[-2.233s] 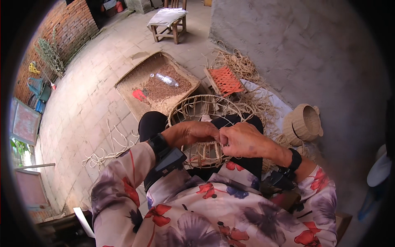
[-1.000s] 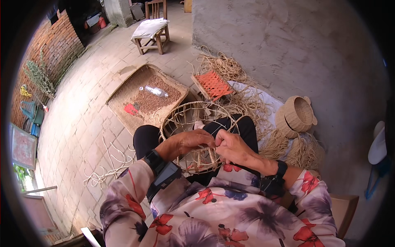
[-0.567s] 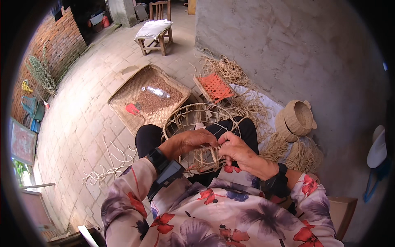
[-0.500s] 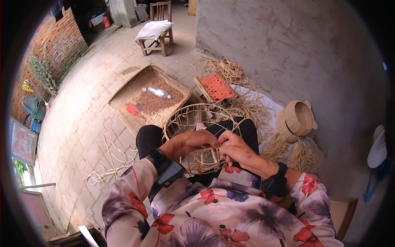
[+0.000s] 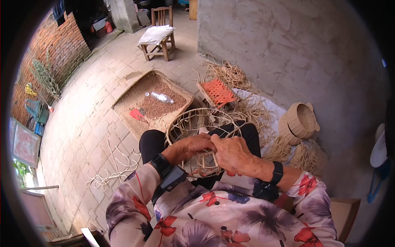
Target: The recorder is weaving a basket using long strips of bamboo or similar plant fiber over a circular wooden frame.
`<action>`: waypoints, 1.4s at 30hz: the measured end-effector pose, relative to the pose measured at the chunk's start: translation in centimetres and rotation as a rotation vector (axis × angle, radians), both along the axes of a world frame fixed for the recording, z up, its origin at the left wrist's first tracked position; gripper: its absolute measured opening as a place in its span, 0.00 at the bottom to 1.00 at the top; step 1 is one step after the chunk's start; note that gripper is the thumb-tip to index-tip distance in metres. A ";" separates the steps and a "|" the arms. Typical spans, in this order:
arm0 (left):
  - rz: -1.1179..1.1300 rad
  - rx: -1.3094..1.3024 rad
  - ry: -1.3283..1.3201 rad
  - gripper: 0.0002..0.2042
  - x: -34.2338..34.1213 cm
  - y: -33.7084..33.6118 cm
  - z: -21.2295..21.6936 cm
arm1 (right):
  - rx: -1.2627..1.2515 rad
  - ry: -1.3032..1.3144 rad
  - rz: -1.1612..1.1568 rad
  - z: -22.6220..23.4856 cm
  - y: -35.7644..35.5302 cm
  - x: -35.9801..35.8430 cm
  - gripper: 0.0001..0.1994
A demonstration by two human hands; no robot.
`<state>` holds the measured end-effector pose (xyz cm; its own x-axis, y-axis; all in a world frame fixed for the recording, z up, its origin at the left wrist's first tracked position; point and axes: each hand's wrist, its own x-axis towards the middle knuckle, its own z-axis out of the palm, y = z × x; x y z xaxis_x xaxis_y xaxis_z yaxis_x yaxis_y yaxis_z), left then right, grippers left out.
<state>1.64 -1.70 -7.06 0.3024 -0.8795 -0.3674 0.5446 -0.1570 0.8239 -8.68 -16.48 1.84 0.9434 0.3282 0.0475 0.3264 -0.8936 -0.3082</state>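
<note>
An unfinished basket [image 5: 198, 165] of pale twisted straw cord, with open ribs and a round rim, sits in my lap between my knees. My left hand [image 5: 191, 146] is closed over the near part of the basket, its fingertips pressed together at a cord-wrapped edge. Right beside it, my right hand [image 5: 233, 154] is turned back-up with its fingers curled under. The fingertips of both hands meet. Whatever my right fingers pinch is hidden behind the hand. Loose rib ends stick up past the far side of the rim.
Ahead lies a woven tray [image 5: 129, 99] with brown grains, a plastic bottle [image 5: 162, 98] and a red item. To its right are an orange-woven stool [image 5: 218, 91], straw cord heaps [image 5: 228, 74] and finished baskets [image 5: 302, 119]. A wooden chair [image 5: 158, 35] stands farther off; a plaster wall bounds the right.
My right hand has rolled over, its back now facing up and its fingers hidden beneath. My left hand stays at the basket's edge. The whole view has shifted slightly.
</note>
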 end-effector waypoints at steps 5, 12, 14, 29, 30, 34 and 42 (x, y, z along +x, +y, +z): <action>-0.029 -0.018 -0.018 0.09 0.3 0.1 -0.7 | 0.114 -0.175 0.011 -0.9 -0.5 0.3 0.13; -0.013 0.058 -0.123 0.08 -0.2 0.2 1.5 | 1.083 0.468 -0.295 -2.9 -2.4 0.3 0.12; -0.002 0.022 -0.157 0.08 -0.2 0.3 0.9 | 1.489 0.932 -0.392 2.4 -3.1 -0.1 0.10; -0.090 -0.175 -0.976 0.11 -1.3 5.2 5.3 | 1.062 -0.478 -0.095 18.5 -18.5 -4.6 0.15; -0.106 -0.284 -1.134 0.11 -1.3 5.1 5.5 | 0.959 -0.401 -0.149 16.7 -16.2 -4.3 0.12; 0.036 0.110 -0.573 0.10 -2.1 2.4 6.4 | 0.593 0.210 -0.103 5.8 -9.3 -1.9 0.07; -0.101 0.056 -0.396 0.12 -0.3 2.7 2.5 | 0.637 0.155 0.259 -1.7 -3.6 -1.6 0.17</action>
<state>1.33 1.02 -4.56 0.3431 -0.8940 -0.2883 0.1666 -0.2442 0.9553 -10.31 -20.10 0.13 0.8501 0.4962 0.1764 0.4141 -0.4229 -0.8060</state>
